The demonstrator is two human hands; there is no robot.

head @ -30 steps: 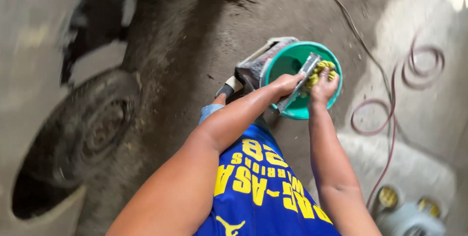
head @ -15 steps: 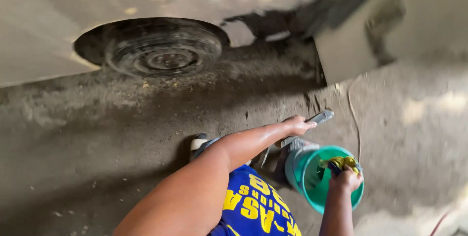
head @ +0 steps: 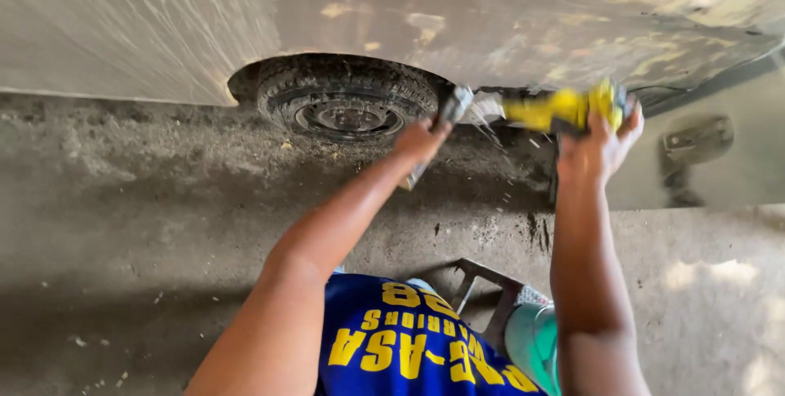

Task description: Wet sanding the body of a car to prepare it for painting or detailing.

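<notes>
Yellow cloth [head: 564, 108] clutched in right hand [head: 599, 149], grey tool [head: 448, 114] gripped in left hand [head: 419, 138], green bucket [head: 531, 343] below.

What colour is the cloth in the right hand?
Bright yellow. The cloth is gripped by the right hand near the car body; the head view shows it.

A dusty grey car body [head: 163, 28] with a black tyre [head: 347, 101] spans the top of the frame above rough, dirt-strewn concrete floor [head: 147, 224], sunlit at lower right.

Rough, dirt-strewn concrete floor [head: 163, 224] carries the car tyre [head: 347, 101], a metal stool [head: 482, 290] and a green bucket [head: 531, 343].
</notes>
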